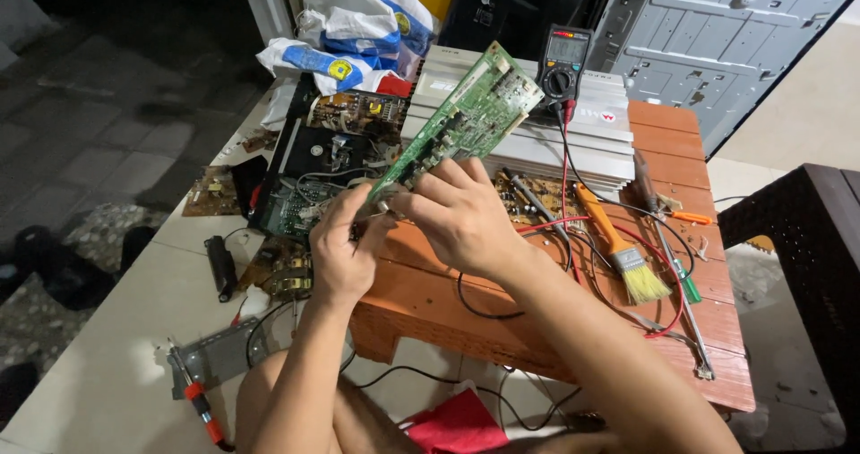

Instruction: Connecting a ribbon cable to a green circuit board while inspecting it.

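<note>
You've got the long green circuit board up in the air over the orange wooden worktop, tilted so its far end points up and away from you. Both hands are at the board's near, lower end. Your left hand is curled closed around that bottom corner from below, fingers wrapped in tight. Your right hand sits just beside it, fingers closed down on the same end of the board from above, so the two hands are touching or close to it. What exactly sits between the fingertips is too small to tell.

Right behind the board's raised end there's a black multimeter propped on a silver finned case, with red and black leads trailing down across the worktop. To the right of the board lies an orange-handled brush and a soldering iron. Left of the board there's an opened black chassis full of boards and wires, and further left a few loose brown boards on the pale floor. Nearest you, well below the board, a red-handled screwdriver lies by a grey metal bracket, and a red cloth lies by your leg.
</note>
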